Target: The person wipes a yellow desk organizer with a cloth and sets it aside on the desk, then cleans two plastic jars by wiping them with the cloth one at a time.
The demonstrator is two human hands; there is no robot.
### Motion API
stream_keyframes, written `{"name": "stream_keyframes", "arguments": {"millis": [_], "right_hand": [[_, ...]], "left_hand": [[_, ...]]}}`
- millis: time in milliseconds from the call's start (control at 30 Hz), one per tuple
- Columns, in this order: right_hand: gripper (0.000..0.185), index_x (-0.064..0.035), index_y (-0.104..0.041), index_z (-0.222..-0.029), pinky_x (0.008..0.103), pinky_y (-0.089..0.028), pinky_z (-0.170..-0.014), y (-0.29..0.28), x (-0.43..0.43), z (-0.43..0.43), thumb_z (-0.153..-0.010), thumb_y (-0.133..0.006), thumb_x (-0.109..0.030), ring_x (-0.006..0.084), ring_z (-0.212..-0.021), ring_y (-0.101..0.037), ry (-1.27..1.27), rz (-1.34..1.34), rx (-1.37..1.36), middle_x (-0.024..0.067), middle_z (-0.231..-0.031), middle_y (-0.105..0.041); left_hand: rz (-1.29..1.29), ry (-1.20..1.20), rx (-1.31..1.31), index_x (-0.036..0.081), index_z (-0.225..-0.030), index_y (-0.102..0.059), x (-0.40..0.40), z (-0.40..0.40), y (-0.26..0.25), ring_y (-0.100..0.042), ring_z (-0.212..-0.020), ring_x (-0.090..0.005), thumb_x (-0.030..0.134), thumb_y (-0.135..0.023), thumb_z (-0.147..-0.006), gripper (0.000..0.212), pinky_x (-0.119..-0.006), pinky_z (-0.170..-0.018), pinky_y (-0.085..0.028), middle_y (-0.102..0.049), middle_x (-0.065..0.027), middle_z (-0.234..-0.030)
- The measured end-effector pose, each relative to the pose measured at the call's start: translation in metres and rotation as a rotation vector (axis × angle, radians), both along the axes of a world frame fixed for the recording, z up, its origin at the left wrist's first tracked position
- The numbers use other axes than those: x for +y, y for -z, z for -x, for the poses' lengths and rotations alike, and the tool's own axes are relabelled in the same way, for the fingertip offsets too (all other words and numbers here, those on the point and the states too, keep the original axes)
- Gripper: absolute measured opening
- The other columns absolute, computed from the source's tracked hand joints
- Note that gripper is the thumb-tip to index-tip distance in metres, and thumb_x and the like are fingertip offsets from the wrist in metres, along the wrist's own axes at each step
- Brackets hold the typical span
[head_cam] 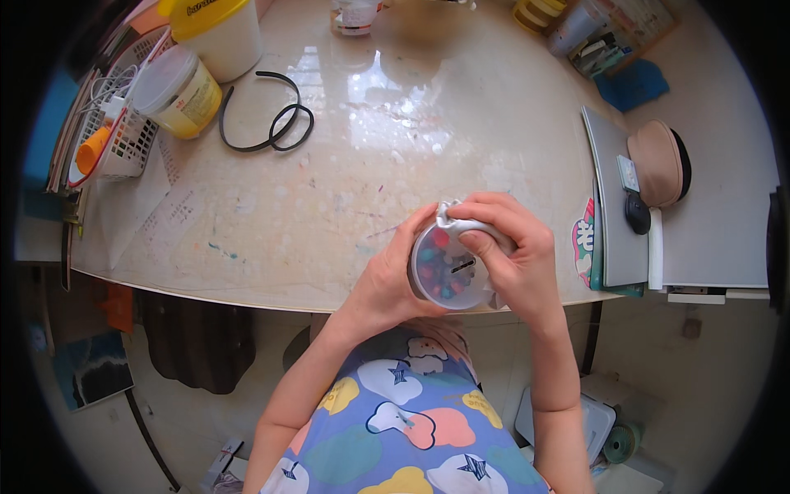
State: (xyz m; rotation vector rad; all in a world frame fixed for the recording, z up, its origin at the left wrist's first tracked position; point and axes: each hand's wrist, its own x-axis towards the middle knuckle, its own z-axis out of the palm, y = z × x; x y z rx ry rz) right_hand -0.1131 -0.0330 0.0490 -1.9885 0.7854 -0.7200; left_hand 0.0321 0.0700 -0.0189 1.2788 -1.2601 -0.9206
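Near the table's front edge, my left hand (386, 278) wraps around the side of a round plastic tub (453, 295). Its translucent lid has a dark slot, and blurred red, blue and teal pieces show through it. My right hand (515, 253) pinches a folded white cloth or wipe (460, 223) between thumb and fingers. The cloth lies against the far right part of the lid's rim. My right palm and fingers hide that side of the tub.
A black strap (300, 133) lies coiled at left, by a yellow-and-white tub (185, 99), a yellow-lidded bucket (228, 46) and a white basket (133, 139). At right are a laptop (617, 247), a black mouse (637, 213) and a beige case (655, 162). Another small tub (357, 17) stands at the back.
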Motion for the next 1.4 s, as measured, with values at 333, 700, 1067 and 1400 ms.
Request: {"name": "stream_keyframes", "arguments": {"millis": [333, 700, 1067, 1400], "right_hand": [[0.03, -0.0044, -0.072, -0.104, 0.0347, -0.053, -0.075, -0.003, 0.054, 0.044, -0.075, -0.075, 0.002, 0.0264, -0.089, -0.063, 0.188, 0.361, 0.121, 0.0126, -0.107, -0.065], [0.027, -0.0004, -0.06, -0.092, 0.0385, -0.049, -0.066, -0.049, 0.021, 0.017, -0.069, -0.073, 0.005, 0.0274, -0.078, -0.059, -0.179, 0.66, 0.467, 0.01, -0.087, -0.06], [0.022, -0.0001, -0.056, -0.087, 0.036, -0.05, -0.068, -0.054, 0.028, -0.007, -0.067, -0.065, 0.001, 0.0269, -0.081, -0.055, -0.401, 0.764, 0.618, 0.0113, -0.086, -0.056], [0.03, -0.0024, -0.064, -0.093, 0.0376, -0.051, -0.067, -0.029, 0.017, -0.004, -0.065, -0.074, 0.005, 0.0276, -0.078, -0.06, -0.213, 0.699, 0.328, 0.0097, -0.091, -0.064]], "left_hand": [[0.073, -0.001, -0.046, 0.005, -0.144, -0.037, 0.001, 0.001, 0.005, -0.057, -0.119, -0.0316, 0.012, -0.089, -0.062, 0.098, -0.038, -0.098, -0.049, -0.055, -0.0161, -0.132], [0.091, -0.011, -0.034, 0.006, -0.142, -0.04, 0.0, 0.003, -0.002, -0.059, -0.113, -0.0314, 0.013, -0.086, -0.065, 0.09, -0.038, -0.096, -0.049, -0.057, -0.0145, -0.125], [0.102, -0.009, 0.01, 0.006, -0.141, -0.042, 0.001, 0.001, 0.002, -0.06, -0.114, -0.0246, 0.014, -0.09, -0.065, 0.091, -0.036, -0.096, -0.049, -0.059, -0.0121, -0.125], [0.131, -0.004, 0.016, 0.006, -0.14, -0.042, 0.002, 0.002, 0.004, -0.058, -0.117, -0.0246, 0.012, -0.088, -0.066, 0.088, -0.036, -0.098, -0.047, -0.057, -0.0117, -0.128]]}}
